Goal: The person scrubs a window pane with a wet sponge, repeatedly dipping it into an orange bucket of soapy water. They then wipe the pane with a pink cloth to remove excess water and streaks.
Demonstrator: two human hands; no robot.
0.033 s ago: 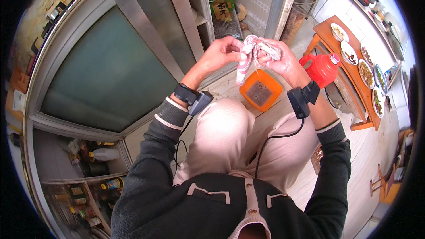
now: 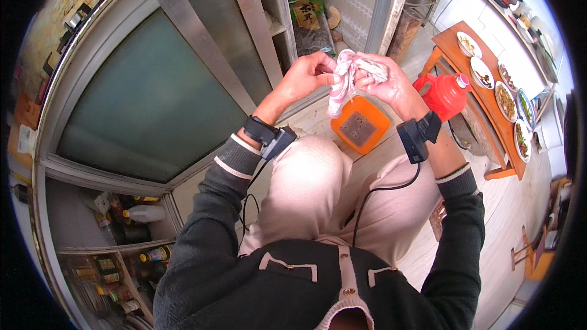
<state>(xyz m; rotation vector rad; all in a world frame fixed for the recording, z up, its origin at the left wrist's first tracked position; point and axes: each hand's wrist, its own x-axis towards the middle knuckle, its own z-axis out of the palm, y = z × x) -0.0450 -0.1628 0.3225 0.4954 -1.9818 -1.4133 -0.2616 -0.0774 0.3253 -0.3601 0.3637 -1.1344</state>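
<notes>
A pink-and-white cloth (image 2: 343, 83) is bunched between my two hands, in front of the open cabinet. My left hand (image 2: 310, 77) pinches its left side with thumb and fingertips. The fingers of my right hand (image 2: 387, 83) curl round the crumpled right part. One end of the cloth hangs down between them, beside the far rim of an orange square basin (image 2: 380, 123). Dark, murky water with specks fills the basin, which sits on the floor just beyond my knees. Both wrists carry black strapped devices with cables.
A red plastic jug (image 2: 445, 94) stands right of my right hand. Farther right, a low wooden table (image 2: 454, 38) bears several dishes of food. Left are frosted sliding cabinet doors (image 2: 153, 98) and shelves with bottles and jars (image 2: 156, 253). A green package (image 2: 307, 13) lies inside the open cabinet.
The hanging end of the cloth has shifted slightly to the right, and its folds look a little more bunched. Both hands keep their hold in nearly the same place.
</notes>
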